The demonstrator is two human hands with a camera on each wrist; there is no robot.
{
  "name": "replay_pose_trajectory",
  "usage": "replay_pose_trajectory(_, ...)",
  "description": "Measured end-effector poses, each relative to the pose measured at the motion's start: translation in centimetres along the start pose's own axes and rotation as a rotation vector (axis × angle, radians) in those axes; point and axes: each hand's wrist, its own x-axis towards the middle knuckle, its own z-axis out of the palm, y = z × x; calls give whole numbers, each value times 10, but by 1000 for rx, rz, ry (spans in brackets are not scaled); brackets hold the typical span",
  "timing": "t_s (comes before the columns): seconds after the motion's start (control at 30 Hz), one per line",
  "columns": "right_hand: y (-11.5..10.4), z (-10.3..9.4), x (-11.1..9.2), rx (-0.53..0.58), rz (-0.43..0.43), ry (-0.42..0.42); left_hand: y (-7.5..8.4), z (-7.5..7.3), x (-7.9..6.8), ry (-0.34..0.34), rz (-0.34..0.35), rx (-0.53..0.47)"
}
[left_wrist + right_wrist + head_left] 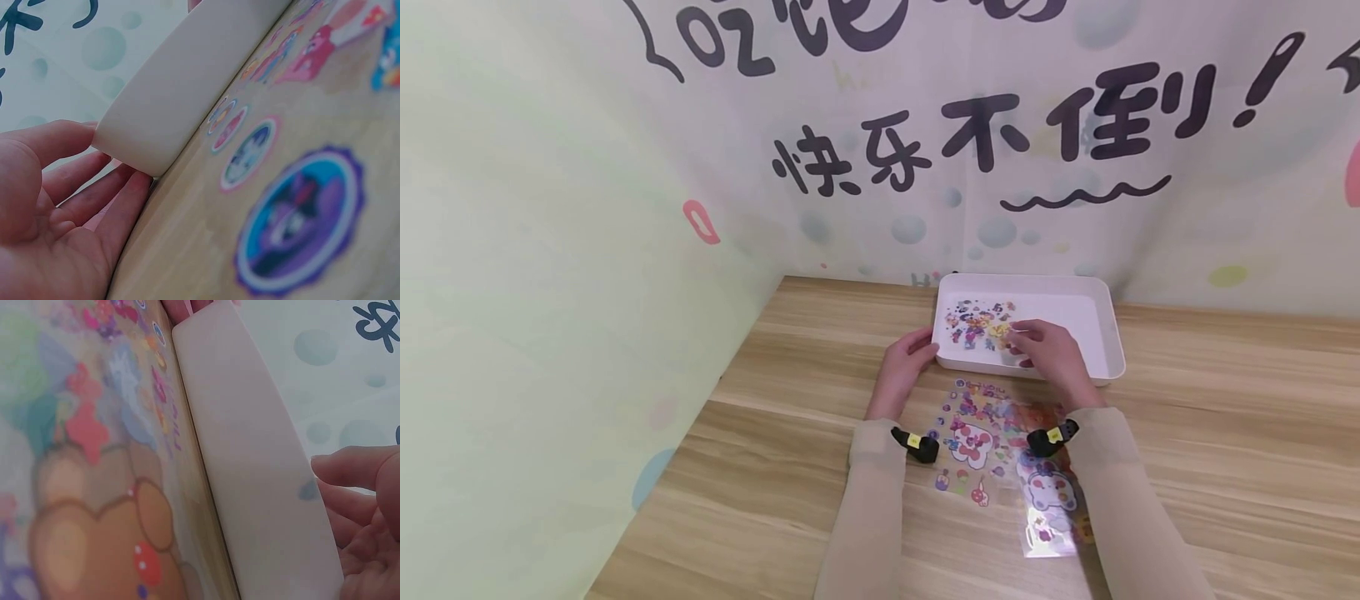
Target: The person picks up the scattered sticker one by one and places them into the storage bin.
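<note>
The left hand [906, 367] grips the white rectangular plastic tray [1078, 321] at eight o'clock; the right hand [1051, 352] nears tiny multicoloured pieces [973, 323], its hold unclear.

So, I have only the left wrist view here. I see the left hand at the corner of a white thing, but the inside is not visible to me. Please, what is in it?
Observer: It is a white tray, and small colourful pieces lie in its left part.
Operator: Thank you. And the right hand, where is it now?
Observer: It is over the tray, with the fingertips close to those pieces.
Operator: I see also some round stickers. Is there another sheet beside them?
Observer: Yes, another sticker sheet with a bear-like face lies further right, partly behind the right sleeve in the head view.
</note>
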Motion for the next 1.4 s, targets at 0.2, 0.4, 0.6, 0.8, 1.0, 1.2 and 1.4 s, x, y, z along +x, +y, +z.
replay_pose_trajectory(0.2,-42,-15,-29,-40,19,-89,1,-1,0,-1,-5,0)
replay_pose_trajectory(0.4,-72,-23,-48,-115,19,-160,2,-1,0,-1,-13,3)
replay_pose_trajectory(0.6,-71,-21,-47,-218,-15,-160,2,-1,-1,-4,-15,10)
replay_pose_trajectory(0.8,-72,-15,-45,-361,-86,-145,2,-1,-1,-10,-13,9)
replay_pose_trajectory(1.0,-71,-12,-43,-446,-126,-142,2,-1,-1,-5,-13,24)
replay_pose_trajectory(1.2,-71,-10,-44,-504,-137,-137,1,-1,0,-4,-13,17)
replay_pose_trajectory(1.4,-71,-11,-44,-538,-158,-150,0,-1,1,-1,-28,31)
